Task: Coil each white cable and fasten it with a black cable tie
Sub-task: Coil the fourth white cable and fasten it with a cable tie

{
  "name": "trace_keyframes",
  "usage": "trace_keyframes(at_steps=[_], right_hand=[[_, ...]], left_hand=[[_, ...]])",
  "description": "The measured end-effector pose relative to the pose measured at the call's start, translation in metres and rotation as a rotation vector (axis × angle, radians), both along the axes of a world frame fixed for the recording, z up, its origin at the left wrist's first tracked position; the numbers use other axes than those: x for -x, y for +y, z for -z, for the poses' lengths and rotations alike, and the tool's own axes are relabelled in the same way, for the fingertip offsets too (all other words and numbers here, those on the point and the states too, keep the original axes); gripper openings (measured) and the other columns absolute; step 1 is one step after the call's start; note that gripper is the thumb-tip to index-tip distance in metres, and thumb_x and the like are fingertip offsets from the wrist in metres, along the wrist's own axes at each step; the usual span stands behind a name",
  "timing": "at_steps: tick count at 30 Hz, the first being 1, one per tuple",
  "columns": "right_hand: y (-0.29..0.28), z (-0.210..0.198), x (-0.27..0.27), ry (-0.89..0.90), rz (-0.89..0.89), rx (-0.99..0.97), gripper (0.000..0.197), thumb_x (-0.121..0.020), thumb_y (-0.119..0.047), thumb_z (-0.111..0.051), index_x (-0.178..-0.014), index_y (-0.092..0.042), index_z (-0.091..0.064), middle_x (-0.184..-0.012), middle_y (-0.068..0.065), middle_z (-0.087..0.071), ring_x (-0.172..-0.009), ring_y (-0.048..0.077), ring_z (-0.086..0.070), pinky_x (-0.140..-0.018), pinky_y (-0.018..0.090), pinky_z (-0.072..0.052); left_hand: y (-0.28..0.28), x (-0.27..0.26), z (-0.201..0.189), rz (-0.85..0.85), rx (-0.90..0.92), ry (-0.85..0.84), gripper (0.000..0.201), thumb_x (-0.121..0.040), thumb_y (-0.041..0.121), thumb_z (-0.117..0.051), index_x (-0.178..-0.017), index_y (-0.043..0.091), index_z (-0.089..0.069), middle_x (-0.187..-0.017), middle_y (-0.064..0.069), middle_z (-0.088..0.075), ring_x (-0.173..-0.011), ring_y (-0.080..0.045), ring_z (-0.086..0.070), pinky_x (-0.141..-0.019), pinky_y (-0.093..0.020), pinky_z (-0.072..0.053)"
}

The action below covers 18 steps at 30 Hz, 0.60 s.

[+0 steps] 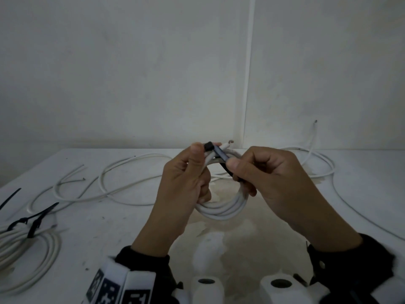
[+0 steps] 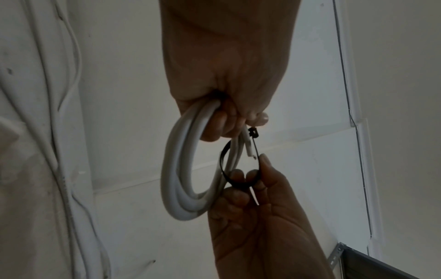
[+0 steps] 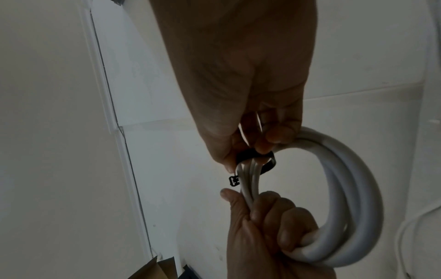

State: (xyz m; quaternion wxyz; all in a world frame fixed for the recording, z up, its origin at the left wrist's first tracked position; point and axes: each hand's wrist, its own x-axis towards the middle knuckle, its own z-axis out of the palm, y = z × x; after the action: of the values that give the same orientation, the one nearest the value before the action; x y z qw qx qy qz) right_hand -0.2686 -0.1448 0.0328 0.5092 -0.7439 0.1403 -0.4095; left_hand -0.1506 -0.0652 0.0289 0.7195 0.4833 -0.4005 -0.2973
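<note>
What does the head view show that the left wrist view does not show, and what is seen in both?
Only the head view shows the finished coil at the table's left edge with black ties on it, the loose white cables lying uncoiled on the table, and the backs of both hands.

Only the left wrist view shows the tie's strap curving as an open loop around the strands, its head not yet threaded.

Both show the left hand gripping the white coil and the right hand pinching the black cable tie.
</note>
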Motion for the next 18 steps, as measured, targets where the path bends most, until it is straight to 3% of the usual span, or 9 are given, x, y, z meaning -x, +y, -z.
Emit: trace_keyframes(at_steps=[3, 8, 14, 18], right_hand=[[0.0004, 0.0016, -0.001, 0.013, -0.001, 0.037, 0.033, -0.075, -0.038, -0.066, -0.059, -0.01, -0.059, -0.053, 0.013, -0.052, -0.047, 0.013, -0.047, -0.049, 0.022, -0.041], [0.0001, 0.002, -0.0015, 0.024, 0.004, 0.059, 0.029, -0.076, -0.037, -0.066, -0.059, -0.013, -0.06, -0.054, 0.006, -0.055, -0.047, 0.009, -0.05, -0.051, 0.021, -0.043], [0.002, -0.0005, -0.0005, 0.011, -0.032, 0.028, 0.028, -0.07, -0.035, -0.061, -0.059, -0.009, -0.06, -0.055, 0.004, -0.054, -0.048, 0.009, -0.051, -0.052, 0.02, -0.044], [0.0025, 0.0013, -0.0025, 0.042, 0.015, 0.051, 0.03, -0.07, -0.037, -0.062, -0.058, -0.009, -0.06, -0.053, 0.008, -0.053, -0.049, 0.015, -0.048, -0.053, 0.029, -0.044]], left_hand=[[0.0001, -0.0007, -0.0006, -0.012, 0.006, 0.014, 0.031, -0.075, 0.044, -0.045, -0.071, 0.022, -0.066, -0.044, 0.006, -0.026, -0.037, -0.006, -0.021, -0.037, -0.014, -0.024], [0.0, 0.0004, -0.0018, -0.014, -0.001, 0.031, 0.034, -0.076, 0.044, -0.046, -0.053, 0.026, -0.062, -0.043, 0.007, -0.025, -0.037, -0.006, -0.02, -0.036, -0.015, -0.022], [-0.0004, 0.0002, -0.0017, -0.034, -0.01, 0.046, 0.034, -0.076, 0.045, -0.047, -0.051, 0.027, -0.06, -0.044, 0.007, -0.023, -0.039, -0.007, -0.018, -0.038, -0.016, -0.02], [-0.0022, 0.0021, -0.0001, -0.046, -0.007, 0.028, 0.031, -0.075, 0.044, -0.048, -0.055, 0.027, -0.064, -0.043, 0.006, -0.023, -0.038, -0.007, -0.018, -0.036, -0.016, -0.02]])
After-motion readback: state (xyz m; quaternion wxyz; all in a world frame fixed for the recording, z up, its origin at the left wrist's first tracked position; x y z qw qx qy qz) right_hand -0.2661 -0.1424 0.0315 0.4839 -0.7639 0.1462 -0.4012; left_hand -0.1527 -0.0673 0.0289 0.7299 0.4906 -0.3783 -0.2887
